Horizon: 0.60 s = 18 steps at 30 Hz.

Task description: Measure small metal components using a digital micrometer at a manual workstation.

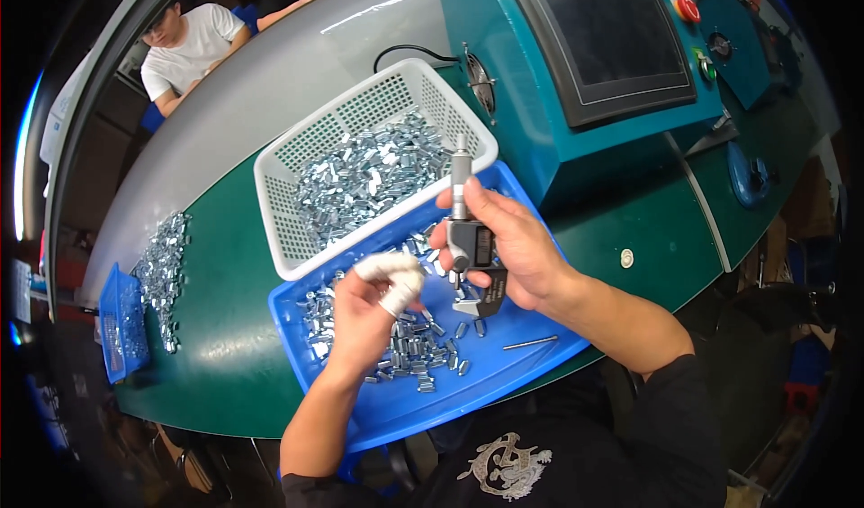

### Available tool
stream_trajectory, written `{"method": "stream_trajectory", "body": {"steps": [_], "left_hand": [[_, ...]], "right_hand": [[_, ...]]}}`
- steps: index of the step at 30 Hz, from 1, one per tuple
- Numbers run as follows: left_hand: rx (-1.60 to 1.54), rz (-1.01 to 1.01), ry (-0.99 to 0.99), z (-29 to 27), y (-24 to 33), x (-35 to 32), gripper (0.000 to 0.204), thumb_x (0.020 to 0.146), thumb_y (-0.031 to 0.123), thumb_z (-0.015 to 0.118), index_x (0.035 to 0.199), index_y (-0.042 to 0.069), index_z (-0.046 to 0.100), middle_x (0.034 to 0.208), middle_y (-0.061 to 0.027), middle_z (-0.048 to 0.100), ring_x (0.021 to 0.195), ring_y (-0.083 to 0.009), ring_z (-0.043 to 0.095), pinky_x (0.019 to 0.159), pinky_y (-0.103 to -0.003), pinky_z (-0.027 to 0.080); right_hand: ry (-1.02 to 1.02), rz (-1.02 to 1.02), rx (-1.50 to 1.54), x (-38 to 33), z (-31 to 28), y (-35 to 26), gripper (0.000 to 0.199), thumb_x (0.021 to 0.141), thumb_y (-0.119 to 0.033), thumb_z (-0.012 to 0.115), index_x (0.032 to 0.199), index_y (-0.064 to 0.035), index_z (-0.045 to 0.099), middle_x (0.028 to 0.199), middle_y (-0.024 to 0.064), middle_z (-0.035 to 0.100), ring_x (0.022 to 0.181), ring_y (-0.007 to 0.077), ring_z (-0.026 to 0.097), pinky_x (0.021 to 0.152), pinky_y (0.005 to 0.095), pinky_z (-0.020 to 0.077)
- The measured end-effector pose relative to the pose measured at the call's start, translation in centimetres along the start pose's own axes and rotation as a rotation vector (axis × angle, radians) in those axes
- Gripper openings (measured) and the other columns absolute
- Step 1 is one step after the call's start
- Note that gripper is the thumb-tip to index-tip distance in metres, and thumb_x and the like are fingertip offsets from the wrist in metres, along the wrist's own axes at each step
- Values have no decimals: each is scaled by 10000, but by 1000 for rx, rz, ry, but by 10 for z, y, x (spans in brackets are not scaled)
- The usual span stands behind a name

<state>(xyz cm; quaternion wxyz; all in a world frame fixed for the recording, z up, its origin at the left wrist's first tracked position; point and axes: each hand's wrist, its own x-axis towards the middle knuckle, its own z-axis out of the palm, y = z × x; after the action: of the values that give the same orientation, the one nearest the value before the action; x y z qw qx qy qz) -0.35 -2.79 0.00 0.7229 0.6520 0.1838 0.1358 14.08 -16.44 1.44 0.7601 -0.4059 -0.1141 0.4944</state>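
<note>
I have the grey-and-black digital micrometer point(473, 242) clamped in the right hand point(529, 258) above the blue plastic tray point(405, 418). The left hand point(364, 323), fingers wrapped white, curls apart from it; I cannot tell its grip. Small silvery metal pieces point(426, 385) and 1 thin metal rod point(530, 342) lie there. A white perforated plastic basket point(340, 123) blocks my view of the far edge, near a teal machine point(621, 148).

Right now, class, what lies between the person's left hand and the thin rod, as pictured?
Loose metal pieces, then a bare strip of blue tray, between left hand and rod, in the head view.
</note>
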Motion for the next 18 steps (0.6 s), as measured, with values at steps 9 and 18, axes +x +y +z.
{"method": "stream_trajectory", "body": {"steps": [9,18], "left_hand": [[629,268,184,-9,1,1,213,783,85,700,982,23,661,781,-42,647,659,-128,593,584,-254,478],[1324,268,-95,-3,-21,3,354,719,165,700,1035,26,618,859,-120,577,865,-296,558,716,-404,491]], "right_hand": [[23,12,-17,1,2,-3,389,981,-415,376,1114,-65,481,840,92,607,676,136,624,383,197,396],[63,16,-45,0,5,-1,404,979,-420,378,1154,-66,461,854,92,616,696,144,622,403,216,399]]}}
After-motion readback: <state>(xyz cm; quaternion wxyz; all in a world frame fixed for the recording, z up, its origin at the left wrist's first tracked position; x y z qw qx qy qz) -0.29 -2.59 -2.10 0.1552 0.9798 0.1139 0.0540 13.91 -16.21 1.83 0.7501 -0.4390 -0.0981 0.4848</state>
